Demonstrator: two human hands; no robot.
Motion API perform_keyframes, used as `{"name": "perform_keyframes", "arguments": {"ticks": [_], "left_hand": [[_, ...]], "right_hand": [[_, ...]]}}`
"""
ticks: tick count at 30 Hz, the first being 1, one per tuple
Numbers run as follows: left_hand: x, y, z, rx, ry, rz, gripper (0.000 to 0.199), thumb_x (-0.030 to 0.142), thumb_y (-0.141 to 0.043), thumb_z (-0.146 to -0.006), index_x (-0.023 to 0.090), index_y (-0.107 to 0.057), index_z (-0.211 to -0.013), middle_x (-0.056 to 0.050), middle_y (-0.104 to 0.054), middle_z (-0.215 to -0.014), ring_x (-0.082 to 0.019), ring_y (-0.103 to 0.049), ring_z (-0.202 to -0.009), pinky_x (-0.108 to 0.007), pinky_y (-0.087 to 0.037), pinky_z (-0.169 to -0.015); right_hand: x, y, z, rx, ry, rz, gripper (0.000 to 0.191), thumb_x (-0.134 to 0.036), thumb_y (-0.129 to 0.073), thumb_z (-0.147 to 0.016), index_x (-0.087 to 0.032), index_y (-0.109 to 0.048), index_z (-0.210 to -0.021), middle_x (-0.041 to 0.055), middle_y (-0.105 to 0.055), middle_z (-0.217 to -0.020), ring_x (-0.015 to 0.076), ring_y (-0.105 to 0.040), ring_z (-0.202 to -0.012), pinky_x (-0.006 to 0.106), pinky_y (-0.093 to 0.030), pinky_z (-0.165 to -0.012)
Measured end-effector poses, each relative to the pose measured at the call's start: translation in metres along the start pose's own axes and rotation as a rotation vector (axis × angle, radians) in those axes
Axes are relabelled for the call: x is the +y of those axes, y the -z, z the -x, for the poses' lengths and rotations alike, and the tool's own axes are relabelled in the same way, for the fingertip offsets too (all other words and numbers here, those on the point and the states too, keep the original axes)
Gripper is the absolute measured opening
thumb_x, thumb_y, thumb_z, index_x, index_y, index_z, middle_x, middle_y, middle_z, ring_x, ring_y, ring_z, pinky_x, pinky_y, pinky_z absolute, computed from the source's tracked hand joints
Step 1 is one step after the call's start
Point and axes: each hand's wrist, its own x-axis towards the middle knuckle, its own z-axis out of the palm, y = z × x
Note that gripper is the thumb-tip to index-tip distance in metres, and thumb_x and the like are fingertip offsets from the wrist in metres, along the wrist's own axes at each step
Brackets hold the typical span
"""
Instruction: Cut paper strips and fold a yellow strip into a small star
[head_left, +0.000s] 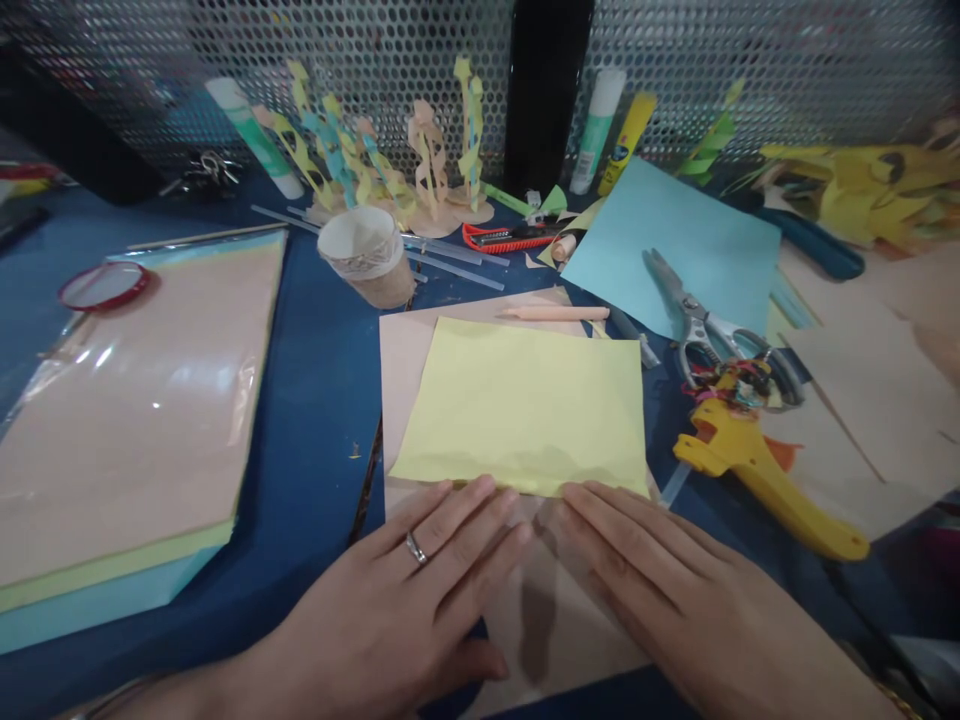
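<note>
The yellow sheet of paper (532,405) lies on top of a pink sheet (401,370) near the middle of the table (307,420), and both hands are at its near edge. The left hand (420,580), with a silver ring (415,547) on one finger, lies palm down, its fingers flat and slightly spread with the tips touching that edge left of its middle. The right hand (660,580) mirrors it on the right part of the same edge, its fingers stretched out and held close together. Neither hand's fingers are closed around anything. A thin pink paper roll (559,314) lies just beyond the far edge of the yellow sheet. Toward the table's right edge, a pair of scissors (694,315) rests with its blades on a blue sheet (675,240), and a yellow glue gun (765,480) lies just nearer than the scissors' handles. Beyond the yellow sheet, a paper cup (365,255) stands among clear sticks (457,265), left of a red box cutter (510,237). Along the table's far edge stand curled paper decorations (427,165), with glue sticks (598,130) upright on both sides of them. Near the left edge, a clear packet of colored paper (150,400) lies flat with a red-rimmed roll of tape (103,287) on its far left part.
</note>
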Motion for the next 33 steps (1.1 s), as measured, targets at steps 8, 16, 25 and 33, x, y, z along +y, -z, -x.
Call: {"name": "perform_keyframes", "arguments": {"ticks": [8,16,25,33], "left_hand": [[-0.004,-0.001,0.002,-0.118,0.024,0.05,0.071,0.053,-0.057,-0.083,0.02,-0.036,-0.142,-0.004,-0.036,-0.15,-0.025,-0.023,-0.14,-0.038,-0.002,-0.116],[-0.006,-0.001,0.002,-0.174,0.026,0.098,0.076,0.051,-0.058,-0.082,0.021,-0.027,-0.146,-0.002,-0.028,-0.154,-0.023,-0.016,-0.142,-0.036,0.006,-0.116],[-0.013,0.003,0.0,-0.244,0.034,0.194,0.07,0.05,-0.048,-0.089,0.022,-0.022,-0.147,0.003,-0.021,-0.155,-0.019,-0.011,-0.143,-0.034,0.01,-0.115],[-0.015,0.007,0.001,-0.287,0.044,0.215,0.073,0.05,-0.049,-0.089,0.024,-0.015,-0.148,0.005,-0.018,-0.156,-0.017,-0.009,-0.144,-0.032,0.015,-0.113]], "right_hand": [[0.0,-0.002,-0.001,0.021,-0.012,0.029,0.049,-0.011,-0.037,-0.087,-0.01,-0.045,-0.135,0.0128,-0.045,-0.14,0.0269,-0.04,-0.128,0.04,-0.05,-0.095],[-0.004,0.0,-0.002,0.037,-0.035,0.076,0.05,-0.007,-0.035,-0.084,-0.011,-0.049,-0.132,0.0113,-0.05,-0.136,0.0261,-0.046,-0.124,0.038,-0.052,-0.091],[-0.005,-0.001,-0.002,0.103,-0.04,0.114,0.05,-0.002,-0.032,-0.079,-0.014,-0.055,-0.122,0.0079,-0.058,-0.128,0.0227,-0.053,-0.116,0.036,-0.054,-0.085],[-0.006,0.001,-0.003,0.115,-0.025,0.121,0.049,-0.001,-0.03,-0.081,-0.015,-0.057,-0.12,0.007,-0.061,-0.125,0.0224,-0.056,-0.112,0.036,-0.054,-0.082]]}}
